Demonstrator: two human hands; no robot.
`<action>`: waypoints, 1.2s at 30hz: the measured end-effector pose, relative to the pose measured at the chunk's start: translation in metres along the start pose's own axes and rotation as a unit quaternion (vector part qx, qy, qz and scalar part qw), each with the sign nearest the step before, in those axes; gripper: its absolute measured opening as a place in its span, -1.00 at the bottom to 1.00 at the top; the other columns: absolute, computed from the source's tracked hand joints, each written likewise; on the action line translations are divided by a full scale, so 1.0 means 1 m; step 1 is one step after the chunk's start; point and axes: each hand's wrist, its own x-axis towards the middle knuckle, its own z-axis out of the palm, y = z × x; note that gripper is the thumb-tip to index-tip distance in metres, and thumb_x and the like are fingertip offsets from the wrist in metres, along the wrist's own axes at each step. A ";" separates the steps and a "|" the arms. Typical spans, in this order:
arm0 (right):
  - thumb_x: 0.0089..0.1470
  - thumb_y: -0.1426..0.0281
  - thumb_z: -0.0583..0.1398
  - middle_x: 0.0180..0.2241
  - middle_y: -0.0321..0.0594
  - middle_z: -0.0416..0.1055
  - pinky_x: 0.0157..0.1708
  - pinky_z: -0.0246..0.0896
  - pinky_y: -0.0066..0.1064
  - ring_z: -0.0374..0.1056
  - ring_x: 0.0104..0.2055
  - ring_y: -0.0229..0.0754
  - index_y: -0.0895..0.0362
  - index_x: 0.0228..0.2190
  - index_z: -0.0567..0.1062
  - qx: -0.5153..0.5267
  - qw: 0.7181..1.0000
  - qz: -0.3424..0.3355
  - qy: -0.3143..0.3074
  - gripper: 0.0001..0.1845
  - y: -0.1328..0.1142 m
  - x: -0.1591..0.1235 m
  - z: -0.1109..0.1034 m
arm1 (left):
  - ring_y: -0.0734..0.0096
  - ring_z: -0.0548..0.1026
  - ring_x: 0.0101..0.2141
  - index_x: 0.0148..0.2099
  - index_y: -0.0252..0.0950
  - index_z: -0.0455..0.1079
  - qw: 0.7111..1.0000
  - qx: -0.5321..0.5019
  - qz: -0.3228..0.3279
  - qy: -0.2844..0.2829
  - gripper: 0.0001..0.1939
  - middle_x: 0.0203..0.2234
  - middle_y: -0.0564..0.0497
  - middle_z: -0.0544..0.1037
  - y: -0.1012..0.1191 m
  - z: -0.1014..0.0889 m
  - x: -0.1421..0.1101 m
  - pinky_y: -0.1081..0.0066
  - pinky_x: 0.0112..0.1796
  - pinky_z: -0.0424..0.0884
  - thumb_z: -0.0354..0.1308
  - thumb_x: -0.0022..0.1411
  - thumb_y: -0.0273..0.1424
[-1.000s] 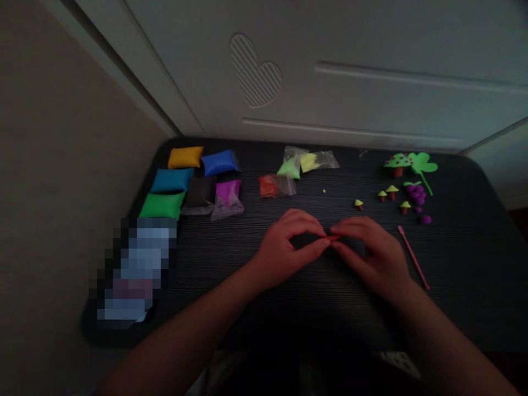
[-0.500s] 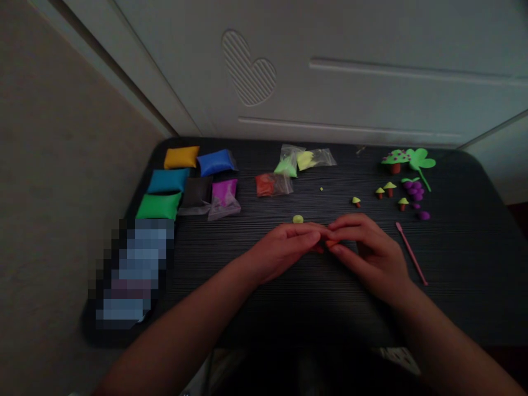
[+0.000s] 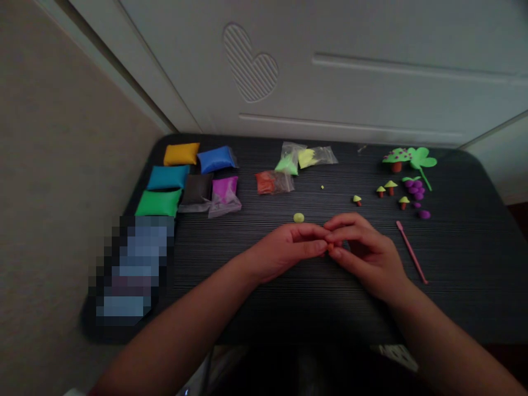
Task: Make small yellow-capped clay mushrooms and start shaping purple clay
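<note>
L. hand (image 3: pixel 282 252) & R. hand (image 3: pixel 381 263), bare, pinched w/ tips meeting — thumbs (image 3: pixel 311 249) nearer the body, fingers (image 3: pixel 358 234) arched beyond. L. forearm (image 3: pixel 181 322) & R. forearm (image 3: pixel 445 333) converge fwd. from lower corners — wrists apart.

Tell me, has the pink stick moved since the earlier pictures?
No. Judged against the dark table, the pink stick lies in the same spot.

Pretty dim in here, ngl. I'm at a dark table (image 3: pixel 474 264) with fine lines across its top and rounded far corners. Right behind it there's a whitish panel (image 3: pixel 371 27) with a striped heart (image 3: pixel 251 69) molded into it, plus two long raised bars (image 3: pixel 412 68). Over on my left is a plain beige-gray surface (image 3: pixel 61 137), can't tell if it's wall or floor.
</note>
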 end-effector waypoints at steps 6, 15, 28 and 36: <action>-0.06 0.56 0.24 -0.21 -0.27 0.38 -0.12 0.22 -0.34 0.30 -0.13 -0.24 0.02 -0.24 0.46 -0.050 0.998 -0.027 -0.027 -0.69 0.000 0.001 -0.006 | 0.57 0.37 -0.39 -0.37 -0.32 0.45 0.999 0.028 -0.016 0.012 -0.89 -0.46 0.10 0.47 0.000 -0.003 0.001 0.48 -0.25 0.20 0.26 0.01 -0.40; -0.02 0.53 0.22 -0.22 -0.24 0.39 -0.12 0.23 -0.35 0.32 -0.15 -0.24 0.05 -0.26 0.45 -0.114 0.993 -0.026 -0.006 -0.76 0.000 0.003 -0.010 | 0.57 0.37 -0.42 -0.30 -0.32 0.45 0.996 0.079 0.028 0.044 -0.85 -0.44 0.06 0.47 0.002 -0.003 0.003 0.48 -0.32 0.24 0.22 0.05 -0.37; 0.07 0.36 0.15 -0.27 -0.22 0.40 -0.15 0.17 -0.25 0.28 -0.19 -0.17 0.07 -0.30 0.49 -0.306 0.948 0.017 -0.086 -0.86 0.030 0.009 -0.007 | 0.44 0.44 -0.37 -0.32 -0.32 0.44 0.840 0.436 0.228 0.229 -0.85 -0.43 0.00 0.51 0.013 -0.008 -0.002 0.42 -0.30 0.32 0.10 0.15 -0.36; 0.07 0.35 0.13 -0.26 -0.21 0.41 -0.19 0.14 -0.23 0.29 -0.21 -0.14 0.07 -0.30 0.47 -0.347 0.932 -0.002 -0.100 -0.85 0.030 0.007 -0.006 | 0.43 0.45 -0.37 -0.34 -0.31 0.44 0.853 0.416 0.211 0.235 -0.84 -0.44 0.02 0.52 0.013 -0.009 -0.001 0.43 -0.30 0.34 0.10 0.14 -0.34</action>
